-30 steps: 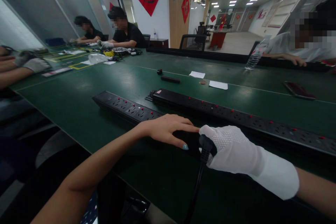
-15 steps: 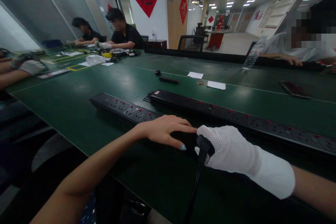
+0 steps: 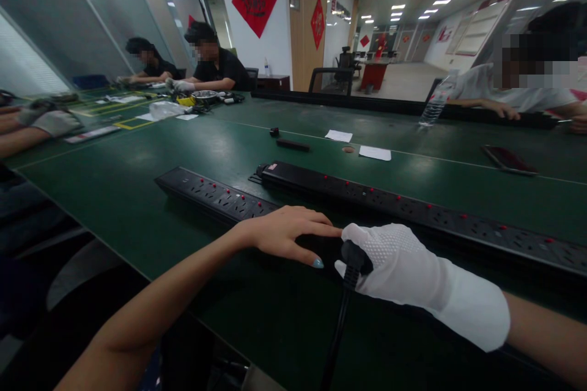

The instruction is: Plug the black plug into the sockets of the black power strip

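Observation:
A black power strip (image 3: 213,193) with sockets and red switches lies on the green table near me. My left hand (image 3: 293,233), bare, lies across this strip with its fingers stretched out and its thumb apart on the near side. Its index fingertip reaches the fingers of my right hand (image 3: 389,256), which wears a white dotted glove. That hand is closed around a black power plug (image 3: 353,255), and a black cable (image 3: 338,324) hangs from it toward me. The plug's front and the strip's right part are hidden or dark, so I cannot tell whether they touch.
A longer black power strip (image 3: 389,198) lies just behind. Farther back are a small black bar (image 3: 293,145), paper slips (image 3: 375,153), a phone (image 3: 509,160) and a water bottle (image 3: 436,101). Other people sit left and right; a co-worker's gloved hands (image 3: 55,120) are at the left edge.
The view has shifted slightly, so the table's things appear a little lower and farther left. Both hands keep their places, and the plug stays in my right hand.

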The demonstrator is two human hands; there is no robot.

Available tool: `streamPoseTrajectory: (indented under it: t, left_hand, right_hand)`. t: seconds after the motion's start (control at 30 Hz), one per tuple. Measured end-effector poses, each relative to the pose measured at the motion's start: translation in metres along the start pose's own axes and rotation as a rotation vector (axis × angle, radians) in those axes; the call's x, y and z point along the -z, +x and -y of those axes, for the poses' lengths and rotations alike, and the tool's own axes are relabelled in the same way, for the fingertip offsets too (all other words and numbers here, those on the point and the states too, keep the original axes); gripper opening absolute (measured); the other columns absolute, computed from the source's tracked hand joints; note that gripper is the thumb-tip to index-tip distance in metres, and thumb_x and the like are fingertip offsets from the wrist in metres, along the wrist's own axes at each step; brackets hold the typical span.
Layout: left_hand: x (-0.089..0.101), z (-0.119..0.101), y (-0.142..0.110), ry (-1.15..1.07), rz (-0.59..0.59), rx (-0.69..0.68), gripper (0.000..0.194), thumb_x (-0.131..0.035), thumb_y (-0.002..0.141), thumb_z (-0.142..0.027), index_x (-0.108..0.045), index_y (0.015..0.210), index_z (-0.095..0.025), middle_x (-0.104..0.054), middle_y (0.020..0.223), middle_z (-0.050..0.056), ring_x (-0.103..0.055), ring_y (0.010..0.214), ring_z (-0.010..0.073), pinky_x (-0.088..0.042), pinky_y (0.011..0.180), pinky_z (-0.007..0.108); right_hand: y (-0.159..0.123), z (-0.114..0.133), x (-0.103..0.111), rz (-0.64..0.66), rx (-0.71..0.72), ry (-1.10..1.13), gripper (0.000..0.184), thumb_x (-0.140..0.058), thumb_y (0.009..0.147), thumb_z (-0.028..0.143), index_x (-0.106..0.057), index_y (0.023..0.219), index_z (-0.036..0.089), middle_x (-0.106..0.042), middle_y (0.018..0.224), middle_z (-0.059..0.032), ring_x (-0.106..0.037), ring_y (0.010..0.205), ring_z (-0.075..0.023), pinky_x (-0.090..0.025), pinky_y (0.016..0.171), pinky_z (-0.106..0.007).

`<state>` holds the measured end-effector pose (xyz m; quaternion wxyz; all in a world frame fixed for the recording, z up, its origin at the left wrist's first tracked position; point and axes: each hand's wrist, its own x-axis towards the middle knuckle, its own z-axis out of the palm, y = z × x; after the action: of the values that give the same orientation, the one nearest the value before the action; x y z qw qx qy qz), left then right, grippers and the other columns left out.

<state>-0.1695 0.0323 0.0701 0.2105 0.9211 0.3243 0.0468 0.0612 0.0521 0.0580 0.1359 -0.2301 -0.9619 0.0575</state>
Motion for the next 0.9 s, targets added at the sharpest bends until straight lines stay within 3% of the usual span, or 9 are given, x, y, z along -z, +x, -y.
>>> streamPoseTrajectory:
  t: [0.2, 0.53, 0.9]
  left_hand:
    - [0.0004, -0.0009, -0.0004, 0.012, 0.002, 0.012, 0.058, -0.047, 0.083, -0.052, -0.033, 0.134, -0.028, -0.044, 0.13, 0.006, -0.046, 0.111, 0.0231, -0.035, 0.091, 0.038]
    - [-0.0007, 0.0005, -0.0002, 0.021, 0.0, 0.006, 0.057, -0.048, 0.082, -0.05, -0.034, 0.133, -0.028, -0.045, 0.129, 0.006, -0.047, 0.11, 0.0237, -0.035, 0.091, 0.037]
    - [-0.0014, -0.0004, -0.0008, 0.011, -0.014, -0.001, 0.058, -0.047, 0.082, -0.052, -0.034, 0.133, -0.027, -0.045, 0.129, 0.005, -0.047, 0.109, 0.0225, -0.035, 0.091, 0.035]
  right_hand:
    - [0.0002, 0.0011, 0.0012, 0.018, -0.001, -0.007, 0.025, -0.044, 0.083, 0.043, -0.052, 0.08, 0.018, -0.058, 0.07, -0.0009, -0.049, 0.055, -0.0102, -0.035, 0.052, -0.024]
    - [-0.0003, 0.0038, 0.0038, -0.01, 0.001, -0.021, 0.029, -0.046, 0.083, 0.044, -0.051, 0.095, 0.018, -0.061, 0.075, -0.0013, -0.055, 0.059, -0.0121, -0.038, 0.054, -0.024]
    - [0.0013, 0.0033, -0.0028, -0.058, 0.014, -0.114, 0.033, -0.044, 0.083, 0.05, -0.05, 0.09, 0.018, -0.058, 0.068, 0.001, -0.052, 0.053, -0.0113, -0.033, 0.049, -0.023]
